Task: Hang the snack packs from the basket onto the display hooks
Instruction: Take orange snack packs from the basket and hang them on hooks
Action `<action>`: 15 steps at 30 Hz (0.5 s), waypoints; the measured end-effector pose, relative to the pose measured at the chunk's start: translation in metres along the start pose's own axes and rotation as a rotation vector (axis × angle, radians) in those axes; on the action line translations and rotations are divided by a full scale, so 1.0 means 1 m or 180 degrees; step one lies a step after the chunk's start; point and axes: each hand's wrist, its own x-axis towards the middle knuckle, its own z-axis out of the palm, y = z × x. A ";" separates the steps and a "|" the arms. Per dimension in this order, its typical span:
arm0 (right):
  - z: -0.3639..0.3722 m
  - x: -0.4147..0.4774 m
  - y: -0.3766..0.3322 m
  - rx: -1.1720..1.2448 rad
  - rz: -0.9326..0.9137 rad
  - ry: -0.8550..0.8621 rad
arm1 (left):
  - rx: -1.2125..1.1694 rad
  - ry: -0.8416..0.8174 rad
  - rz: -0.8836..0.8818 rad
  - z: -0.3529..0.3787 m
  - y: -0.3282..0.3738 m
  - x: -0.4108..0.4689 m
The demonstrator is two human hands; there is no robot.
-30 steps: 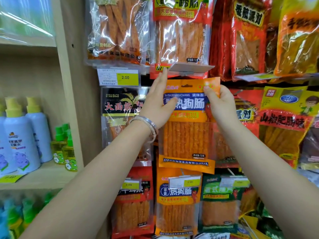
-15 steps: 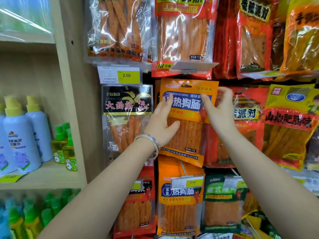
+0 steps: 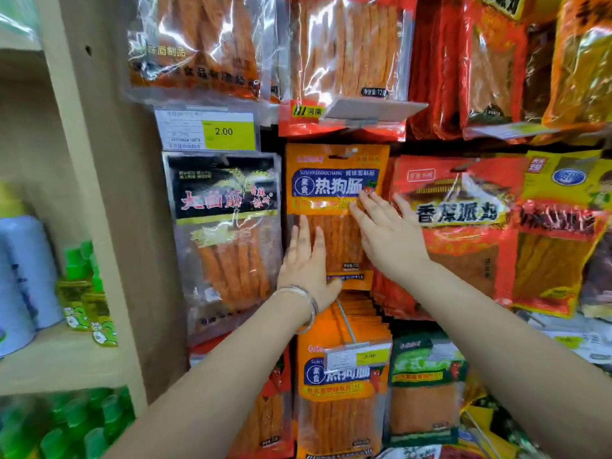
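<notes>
Now the orange snack pack (image 3: 331, 185) hangs on the display, no longer pinched at its top corners; my left hand (image 3: 306, 266) and right hand (image 3: 387, 233) lie flat against it, fingers straight, the hook (image 3: 346, 153) through its slot. That one's hung, I judge.

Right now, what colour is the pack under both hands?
Orange pack, blue label; head view.

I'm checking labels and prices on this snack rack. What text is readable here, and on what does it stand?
"2.00": upper price tag.
"2.00": lower price tag.
"SUSHIREGOUCHANG", "热狗肠": orange pack.
"大面筋": black pack.
"河南": upper pack, on its red bottom strip.
All other print on tags and packs: too small or blurred.
</notes>
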 end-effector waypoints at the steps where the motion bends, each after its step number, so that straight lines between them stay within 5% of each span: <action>1: 0.002 0.004 0.000 -0.0050 0.0007 -0.0297 | 0.0027 -0.0078 -0.0043 0.001 0.000 0.004; 9: 0.018 0.034 -0.004 -0.0284 0.0031 -0.1508 | 0.0064 -0.0480 -0.0307 0.005 -0.002 0.034; 15: 0.000 0.042 -0.009 0.1074 0.0562 -0.1862 | -0.0477 -0.0784 -0.0540 -0.001 0.003 0.038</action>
